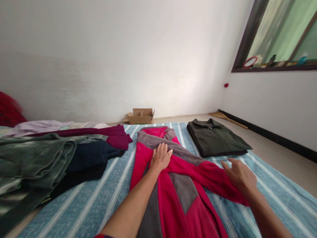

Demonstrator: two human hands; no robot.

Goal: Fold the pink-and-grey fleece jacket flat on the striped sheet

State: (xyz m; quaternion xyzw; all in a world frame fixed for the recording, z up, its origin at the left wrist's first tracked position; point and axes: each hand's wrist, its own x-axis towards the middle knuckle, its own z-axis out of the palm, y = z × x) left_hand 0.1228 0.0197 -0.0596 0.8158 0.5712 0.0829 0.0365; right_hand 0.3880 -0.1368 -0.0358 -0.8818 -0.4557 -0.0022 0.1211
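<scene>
A red and grey jacket lies spread on the blue striped bedsheet, its collar at the far end. My left hand rests flat on its upper part, fingers stretched out. One sleeve reaches across the jacket toward the right. Over that sleeve's outer part is my right hand, slightly blurred, with its fingers apart and nothing visible in them; whether it touches the cloth I cannot tell. Beyond it sits a folded dark green jacket with a collar and zip.
Trousers and other clothes are heaped at left, among them a grey-green garment, a navy one and a maroon one. An open cardboard box stands by the wall. A broom lies on the floor at right.
</scene>
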